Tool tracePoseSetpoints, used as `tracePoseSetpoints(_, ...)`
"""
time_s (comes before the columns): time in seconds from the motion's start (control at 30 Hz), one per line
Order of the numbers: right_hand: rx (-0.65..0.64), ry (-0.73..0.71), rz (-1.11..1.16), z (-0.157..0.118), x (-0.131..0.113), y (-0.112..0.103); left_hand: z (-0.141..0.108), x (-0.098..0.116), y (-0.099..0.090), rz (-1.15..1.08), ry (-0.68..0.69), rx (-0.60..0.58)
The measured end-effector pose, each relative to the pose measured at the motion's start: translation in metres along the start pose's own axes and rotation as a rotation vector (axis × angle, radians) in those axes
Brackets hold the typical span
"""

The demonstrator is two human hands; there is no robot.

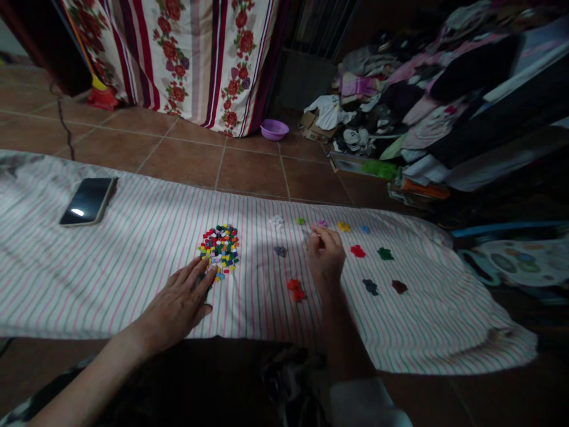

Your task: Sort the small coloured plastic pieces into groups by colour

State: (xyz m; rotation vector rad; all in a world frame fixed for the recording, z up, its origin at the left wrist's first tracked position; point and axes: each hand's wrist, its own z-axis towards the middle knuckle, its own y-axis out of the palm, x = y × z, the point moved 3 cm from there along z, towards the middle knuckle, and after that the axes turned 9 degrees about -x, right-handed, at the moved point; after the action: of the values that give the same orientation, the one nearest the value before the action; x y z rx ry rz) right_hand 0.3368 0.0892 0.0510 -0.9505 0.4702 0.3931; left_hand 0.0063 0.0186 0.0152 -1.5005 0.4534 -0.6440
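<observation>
A mixed heap of small coloured pieces (221,244) lies on the striped cloth (133,255). My left hand (180,296) rests at its lower left edge, fingers spread and touching the nearest pieces. To the right, single-colour piles are laid out: white (276,222), grey (280,251), orange (296,290), red (358,251), yellow (344,226), dark green (385,254) and several others. My right hand (326,255) is just below the pink pile (322,224), its fingers pinched together; what they hold, if anything, is too small to make out.
A phone (89,201) lies on the cloth at the far left. Beyond the cloth are a purple basin (274,129), a floral curtain (195,59) and heaped clothes (377,95). A tray-like object (515,261) stands at the right.
</observation>
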Motion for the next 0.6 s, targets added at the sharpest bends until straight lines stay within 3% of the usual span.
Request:
tracePoseSetpoints(0.17, -0.366, -0.223, 0.169, -0.021, -0.064, 0.045, -0.004, 0.001, -0.003, -0.026, 0.005, -0.030)
tracePoseSetpoints(0.3, -0.654, -0.310, 0.136, -0.038, -0.087, 0.070, -0.006, -0.002, -0.005, -0.054, 0.040, -0.042)
tracePoseSetpoints(0.6, -0.744, -0.289, 0.164, -0.037, -0.084, 0.087, -0.003, -0.016, -0.009, -0.119, 0.026, -0.056)
